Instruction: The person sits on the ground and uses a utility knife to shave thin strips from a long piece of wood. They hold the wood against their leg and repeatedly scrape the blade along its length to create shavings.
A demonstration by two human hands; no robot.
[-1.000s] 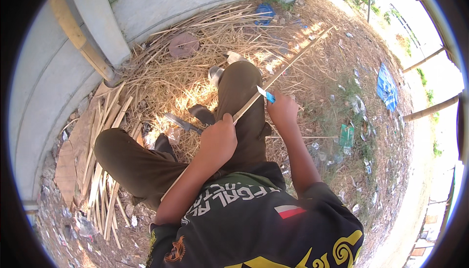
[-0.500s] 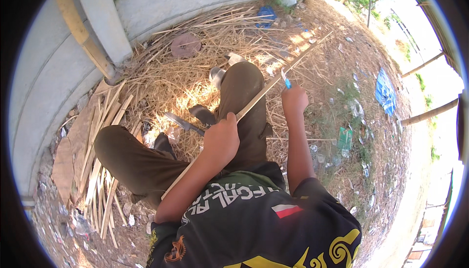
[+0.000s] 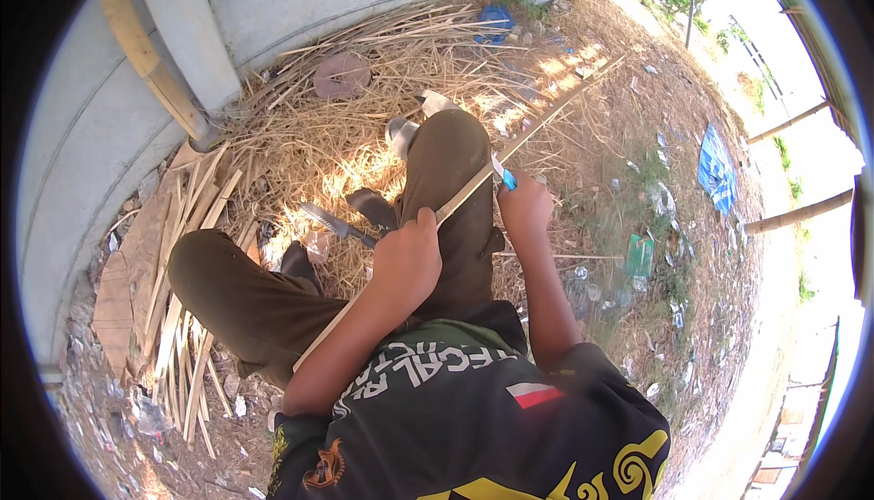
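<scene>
Head view | bamboo strip point(image 3: 546, 127) over knee point(image 3: 451, 149) | saw point(image 3: 335, 223) on straw point(image 3: 300, 149)

Knife point(image 3: 503, 175) blade mostly hidden behind bamboo strip point(image 3: 510, 149); strip's lower stretch covered by left hand point(image 3: 411, 259) and forearm; far tip lost in straw.

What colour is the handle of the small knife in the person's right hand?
Bright blue: the knife handle shows best in the head view.

The person wears a black short-sleeved shirt point(image 3: 473, 427) with pale lettering, yellow swirls and a small red-and-white patch, plus olive-brown trousers point(image 3: 246, 290). Beyond the fingers, a grey shoe or sandal point(image 3: 399, 134), probably, covers one foot.
</scene>
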